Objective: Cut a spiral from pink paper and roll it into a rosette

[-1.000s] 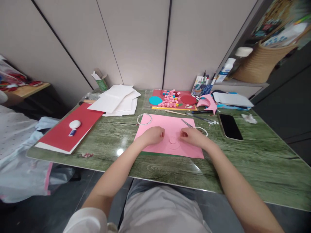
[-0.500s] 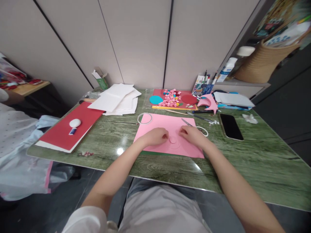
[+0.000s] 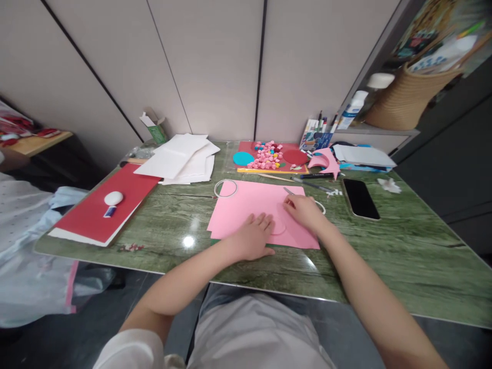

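from here i see pink paper (image 3: 242, 197) on the table (image 3: 415, 251): left hand (image 3: 253, 238) spread flat over its near edge, gripping nothing visible; right hand (image 3: 304, 210) curled at its right side, hold unclear. a dragging palm could crease it or nudge the scissors (image 3: 288, 191) toward its far-right corner.

Looks to me like some sort of craft workroom: a green wood-grain table (image 3: 395, 246) by pale panels (image 3: 215, 66), white sheets (image 3: 172, 158) far left, boxed pens (image 3: 317, 137) far right, pink paper (image 3: 263, 201) nearer
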### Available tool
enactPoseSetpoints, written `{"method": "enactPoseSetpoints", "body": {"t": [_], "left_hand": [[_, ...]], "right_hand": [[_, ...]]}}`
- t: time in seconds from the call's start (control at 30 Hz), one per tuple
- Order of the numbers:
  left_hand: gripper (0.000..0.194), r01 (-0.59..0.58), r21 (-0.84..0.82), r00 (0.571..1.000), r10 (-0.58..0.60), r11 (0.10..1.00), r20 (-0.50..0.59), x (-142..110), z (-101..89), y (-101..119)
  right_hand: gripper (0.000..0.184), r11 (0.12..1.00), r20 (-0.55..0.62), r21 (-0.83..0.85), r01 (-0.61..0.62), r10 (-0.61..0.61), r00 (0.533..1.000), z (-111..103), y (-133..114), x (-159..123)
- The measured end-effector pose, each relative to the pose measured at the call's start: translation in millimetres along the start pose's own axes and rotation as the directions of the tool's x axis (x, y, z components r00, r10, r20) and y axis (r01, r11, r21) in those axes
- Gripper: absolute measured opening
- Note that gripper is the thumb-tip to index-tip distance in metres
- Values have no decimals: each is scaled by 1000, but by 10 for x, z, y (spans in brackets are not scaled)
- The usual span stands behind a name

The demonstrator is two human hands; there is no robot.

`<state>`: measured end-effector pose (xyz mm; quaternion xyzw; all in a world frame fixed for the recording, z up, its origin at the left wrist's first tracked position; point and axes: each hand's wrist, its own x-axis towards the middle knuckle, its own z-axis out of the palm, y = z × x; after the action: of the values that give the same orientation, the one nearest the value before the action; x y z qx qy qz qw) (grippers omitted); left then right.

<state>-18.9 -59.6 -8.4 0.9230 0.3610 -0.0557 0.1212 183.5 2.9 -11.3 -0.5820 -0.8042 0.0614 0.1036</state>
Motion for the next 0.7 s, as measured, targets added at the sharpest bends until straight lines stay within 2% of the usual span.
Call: {"method": "enactPoseSetpoints", "body": {"t": [0.13,0.23,0.33,0.4,0.47,0.53,0.6,0.7], "left_hand": [[80,210,38,971,-204,977,-124,93,172,249],[82,229,26,955,-220,973,-199,132,204,304],[78,235,0,938,-227,972,-264,125,125,222],[74,184,-3,941,-177,983,-289,110,46,117],[71,12,10,970,-9,1000,-244,103,-9,9],[72,-138,7,977,138,990,-162,110,-12,-63],[74,-163,-4,980,161,987,-115,132,44,-66],[80,-46,6,986,46,999,-159,179,189,69]], "right_hand": [[22,999,-10,-36,-25,24,1000,17,14,6],[23,999,-22,-46,-29,28,999,30,27,7],[23,998,-43,-47,-28,26,999,30,36,6],[22,999,-50,-45,-28,25,998,26,41,7],[22,999,-53,-44,-23,21,998,26,46,6],[22,999,-54,-44,-18,16,998,29,49,4],[21,999,-54,-44,-18,15,998,33,45,1],[21,999,-50,-49,-20,18,999,35,22,-4]]}}
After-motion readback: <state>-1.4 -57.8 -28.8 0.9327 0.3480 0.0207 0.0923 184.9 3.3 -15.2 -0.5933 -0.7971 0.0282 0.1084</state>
